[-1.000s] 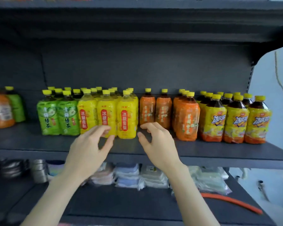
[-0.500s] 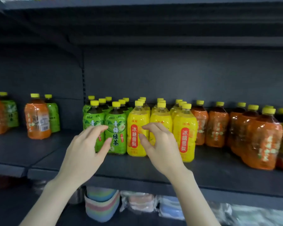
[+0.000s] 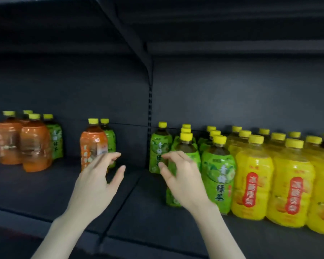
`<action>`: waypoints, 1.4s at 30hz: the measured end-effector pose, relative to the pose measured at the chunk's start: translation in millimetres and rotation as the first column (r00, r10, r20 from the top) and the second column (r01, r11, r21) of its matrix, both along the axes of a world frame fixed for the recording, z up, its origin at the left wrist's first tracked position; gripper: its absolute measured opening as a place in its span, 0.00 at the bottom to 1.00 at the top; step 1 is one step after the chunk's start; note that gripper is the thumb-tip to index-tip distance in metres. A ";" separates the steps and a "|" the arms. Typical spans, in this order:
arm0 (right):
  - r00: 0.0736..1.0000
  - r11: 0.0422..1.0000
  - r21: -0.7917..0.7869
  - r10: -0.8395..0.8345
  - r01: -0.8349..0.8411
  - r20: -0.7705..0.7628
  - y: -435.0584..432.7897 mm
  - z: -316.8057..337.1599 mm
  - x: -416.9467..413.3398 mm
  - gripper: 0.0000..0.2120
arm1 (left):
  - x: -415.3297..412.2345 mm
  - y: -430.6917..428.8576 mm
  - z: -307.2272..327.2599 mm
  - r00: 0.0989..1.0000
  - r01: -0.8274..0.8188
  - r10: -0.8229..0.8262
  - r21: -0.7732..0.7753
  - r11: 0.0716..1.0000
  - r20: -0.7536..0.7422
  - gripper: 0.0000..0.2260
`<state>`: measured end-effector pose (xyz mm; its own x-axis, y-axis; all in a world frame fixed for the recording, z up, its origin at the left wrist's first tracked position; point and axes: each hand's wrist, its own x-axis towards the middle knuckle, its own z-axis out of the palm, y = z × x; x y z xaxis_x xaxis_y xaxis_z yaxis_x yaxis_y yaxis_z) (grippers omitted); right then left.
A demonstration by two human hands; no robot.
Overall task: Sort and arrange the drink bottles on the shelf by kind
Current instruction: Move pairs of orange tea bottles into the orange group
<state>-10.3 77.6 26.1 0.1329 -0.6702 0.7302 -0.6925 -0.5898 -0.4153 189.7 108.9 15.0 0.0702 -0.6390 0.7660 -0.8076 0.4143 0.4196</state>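
The stray orange-labelled bottle stands upright on the shelf, just left of and beyond the left hand, the nearer of the 2; both hands, right hand too, have fingers apart, empty.

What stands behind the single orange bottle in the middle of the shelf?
Behind the orange bottle stands one green bottle; its yellow cap and right side show. The orange bottle covers the rest of it.
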 end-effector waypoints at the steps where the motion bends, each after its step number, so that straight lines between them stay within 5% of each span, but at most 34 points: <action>1: 1.000 1.000 0.012 -0.009 0.009 0.006 -5.0 -4.1 17.5 0.12 | 19.2 -6.4 -4.6 1.000 0.009 -0.009 0.007 1.000 -0.012 0.14; 10: 0.994 0.981 0.161 -0.111 0.110 -0.005 -53.3 -23.9 157.4 0.13 | 156.1 -86.9 -31.0 0.962 0.125 -0.110 0.044 0.991 -0.249 0.11; 16: 0.993 0.964 0.239 -0.118 0.112 0.008 -98.8 -10.5 216.9 0.16 | 192.8 -152.8 -22.9 0.905 0.264 -0.163 0.218 0.940 -0.392 0.22; 22: 0.951 0.920 0.376 -0.012 -0.111 0.310 -147.6 -11.5 253.8 0.34 | 207.0 -195.8 -28.8 0.800 0.510 -0.308 0.313 0.801 -0.515 0.26; 25: 0.913 0.878 0.436 0.006 -0.200 0.407 -163.6 -13.2 261.6 0.27 | 208.1 -207.0 -35.9 0.720 0.631 -0.394 0.302 0.715 -0.571 0.24; 30: 0.949 0.903 0.422 -0.060 -0.080 0.308 -176.5 -20.5 271.0 0.22 | 221.9 -213.5 -38.7 0.699 0.667 -0.422 0.314 0.675 -0.577 0.25; 33: 0.947 0.909 0.407 -0.054 -0.085 0.318 -174.1 -18.9 287.4 0.25 | 242.1 -208.6 -34.4 0.801 0.563 -0.403 0.327 0.759 -0.444 0.22; 37: 0.946 0.909 0.403 -0.036 -0.103 0.323 -172.9 -19.5 319.1 0.30 | 286.6 -199.7 -32.8 0.959 0.175 -0.172 -0.005 0.985 -0.227 0.14; 39: 0.941 0.911 0.400 -0.044 -0.099 0.334 -173.8 -21.4 335.7 0.30 | 308.7 -200.2 -34.7 0.976 -0.022 -0.005 -0.125 0.992 -0.217 0.18; 42: 0.936 0.915 0.399 -0.097 -0.050 0.340 -172.9 -24.1 353.5 0.29 | 332.8 -210.8 -32.8 0.928 -0.221 0.184 -0.083 0.972 -0.323 0.35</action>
